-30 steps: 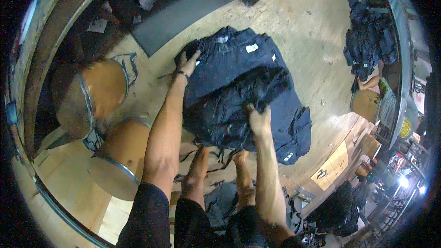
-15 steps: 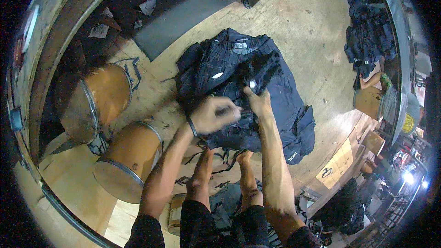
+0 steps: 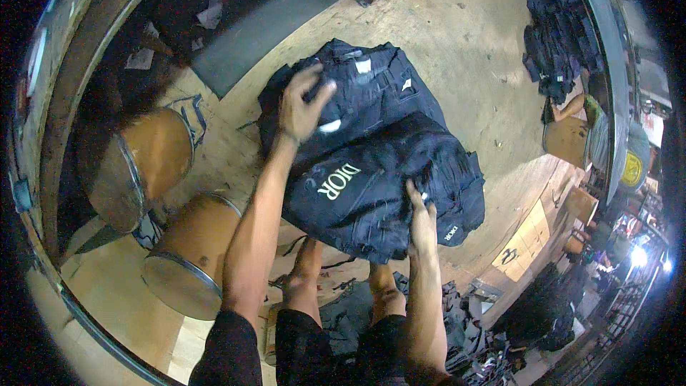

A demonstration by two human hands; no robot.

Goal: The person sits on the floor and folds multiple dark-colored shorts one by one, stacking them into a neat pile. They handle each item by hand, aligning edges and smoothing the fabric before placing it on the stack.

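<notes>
A black sleeve covers the left upper arm, ending near the elbow above a bare forearm. Black shorts leave the lower legs bare. The left hand and right hand are ungloved; a thin dark wristband seems to circle the left wrist, though blurred.

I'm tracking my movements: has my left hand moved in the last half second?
Yes: your left hand moved forward, away from your body, closer to the pointed corner of the grey sheet.
</notes>
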